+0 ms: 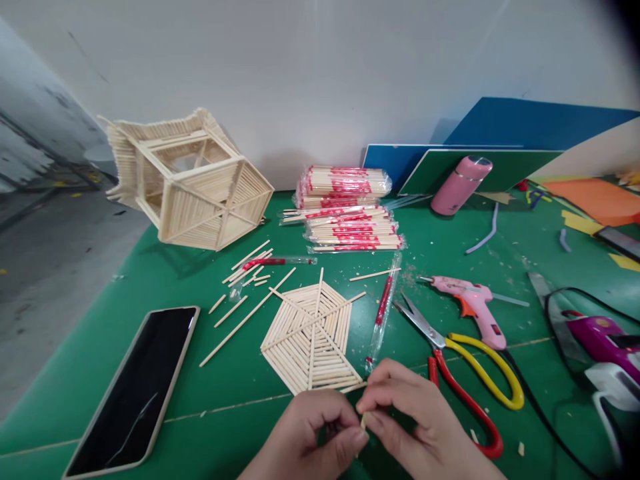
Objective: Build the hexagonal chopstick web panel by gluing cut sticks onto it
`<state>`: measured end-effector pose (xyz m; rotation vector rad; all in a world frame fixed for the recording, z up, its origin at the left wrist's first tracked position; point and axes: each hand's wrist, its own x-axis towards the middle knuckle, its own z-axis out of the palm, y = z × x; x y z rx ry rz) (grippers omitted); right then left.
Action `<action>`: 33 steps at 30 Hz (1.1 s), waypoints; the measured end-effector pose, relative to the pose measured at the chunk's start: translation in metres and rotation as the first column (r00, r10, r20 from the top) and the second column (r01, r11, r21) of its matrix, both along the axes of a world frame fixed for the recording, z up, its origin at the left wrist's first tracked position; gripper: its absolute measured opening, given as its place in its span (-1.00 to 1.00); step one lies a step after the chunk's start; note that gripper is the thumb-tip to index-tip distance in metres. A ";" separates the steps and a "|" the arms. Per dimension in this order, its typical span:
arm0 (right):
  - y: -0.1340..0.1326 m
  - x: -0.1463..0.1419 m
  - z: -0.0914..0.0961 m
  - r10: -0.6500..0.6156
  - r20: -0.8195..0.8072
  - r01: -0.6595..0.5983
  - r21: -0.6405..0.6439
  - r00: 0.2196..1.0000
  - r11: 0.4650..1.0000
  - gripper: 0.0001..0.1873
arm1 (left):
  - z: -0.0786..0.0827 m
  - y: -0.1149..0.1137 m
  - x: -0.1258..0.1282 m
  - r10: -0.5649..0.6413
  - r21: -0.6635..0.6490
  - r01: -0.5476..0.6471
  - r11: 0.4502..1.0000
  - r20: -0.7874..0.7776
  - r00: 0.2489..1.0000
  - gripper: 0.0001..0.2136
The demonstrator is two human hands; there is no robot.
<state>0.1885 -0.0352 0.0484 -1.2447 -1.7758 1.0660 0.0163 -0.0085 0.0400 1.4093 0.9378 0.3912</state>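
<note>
My left hand and my right hand meet at the near edge of the table, fingertips pinched together. Between them shows the end of a short wooden stick; the fingers hide most of it. Just beyond lies a flat hexagonal panel of wooden sticks laid in rings, with longer sticks crossing at its centre. Another stick rests by the panel's near right corner, close to my right fingers. Scissors with one red and one yellow handle lie open to the right of my right hand.
A stick-built frame structure stands back left. Wrapped chopstick packs are piled by the wall. Loose sticks lie left of the panel, a phone nearer. Rightward are a pink glue gun, its cord, and a pink bottle.
</note>
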 end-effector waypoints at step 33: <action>0.024 0.005 -0.020 -0.238 0.186 0.199 0.202 0.953 0.959 -0.85 | -0.014 0.074 -0.078 0.510 0.721 0.220 0.658 -0.641 0.574 -0.79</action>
